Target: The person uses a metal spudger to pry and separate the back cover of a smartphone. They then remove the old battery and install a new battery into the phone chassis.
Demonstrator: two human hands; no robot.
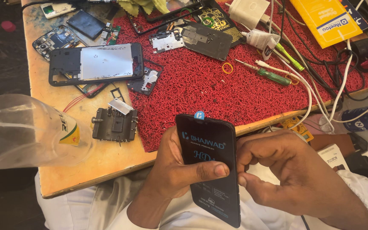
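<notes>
Firmly: left hand (pixel 179 170) grips screen protector (pixel 209 166); right hand (pixel 286 170) pinches edge.

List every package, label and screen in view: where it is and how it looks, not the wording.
Black panel: held by left hand and right hand; tall, blue tab, pale print.
Yellow pack: top right on red mat; flat, white print.
Bottle label: on clear bottle, left; yellow and white.
Black pouch: top centre; gold print.
White box: right, below the table edge; small.
</notes>
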